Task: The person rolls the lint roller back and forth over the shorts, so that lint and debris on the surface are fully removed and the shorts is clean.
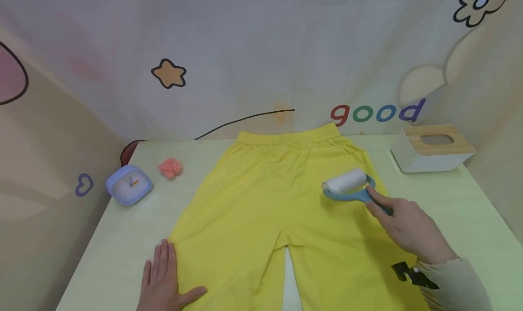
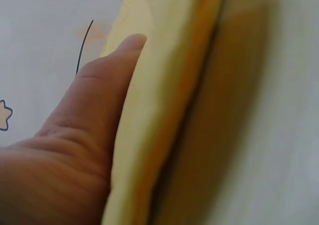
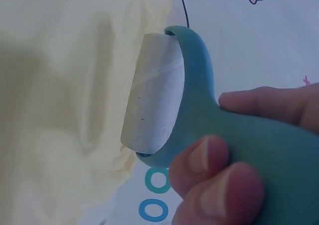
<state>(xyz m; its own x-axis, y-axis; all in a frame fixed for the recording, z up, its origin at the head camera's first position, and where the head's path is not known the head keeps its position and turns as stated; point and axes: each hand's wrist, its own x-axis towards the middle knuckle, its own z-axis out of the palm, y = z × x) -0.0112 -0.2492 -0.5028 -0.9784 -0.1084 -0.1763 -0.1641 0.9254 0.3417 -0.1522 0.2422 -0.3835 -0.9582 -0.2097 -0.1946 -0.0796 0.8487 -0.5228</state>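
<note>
Yellow pants [image 1: 261,197] lie spread on the table, waistband toward the back wall. My right hand [image 1: 410,227] grips the blue handle of a lint roller [image 1: 345,181] over the upper right part of the pants. In the right wrist view the white roller head [image 3: 154,93] shows a few dark specks, and a gap appears between it and the cloth. My left hand [image 1: 161,279] rests flat at the left edge of the pants, fingers straight, thumb [image 2: 94,90] spread onto the fabric.
A blue-framed clock [image 1: 129,185] and a pink crumpled piece [image 1: 170,168] sit on the left of the pale table [image 1: 135,229]. At the back right stands a white tissue box [image 1: 433,150] with a wooden lid. A printed curtain [image 1: 253,52] hangs behind.
</note>
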